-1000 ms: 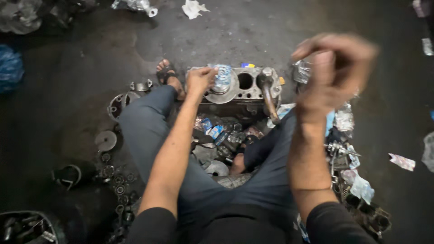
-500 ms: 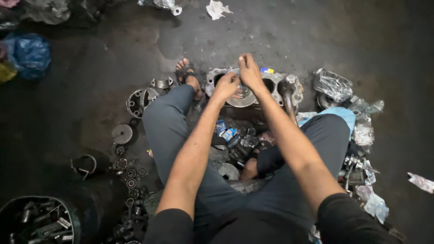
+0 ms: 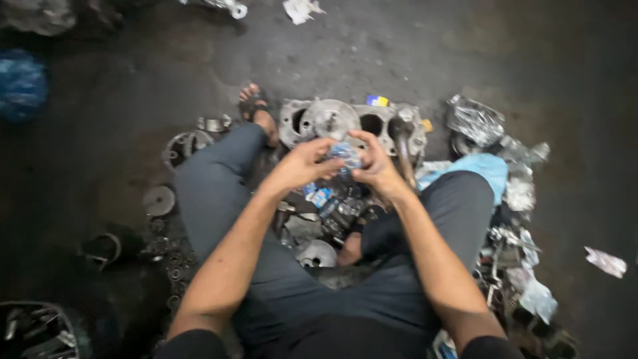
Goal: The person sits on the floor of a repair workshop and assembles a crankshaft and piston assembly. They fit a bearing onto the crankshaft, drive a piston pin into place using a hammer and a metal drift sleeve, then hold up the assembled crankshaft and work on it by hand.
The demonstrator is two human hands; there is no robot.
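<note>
A person is sitting on a dark, stained concrete floor strewn with round grey metal parts, crumpled silvery plastic bags and scraps of white paper. A grey cast-metal engine block with round bores is lying just beyond the knees. Blur is smearing the details, and a bucket of metal parts is being cut off at the lower left corner. The left hand and right hand are both closing their fingers around a small crinkled clear plastic packet with blue print, pinched between them just in front of the block.
</note>
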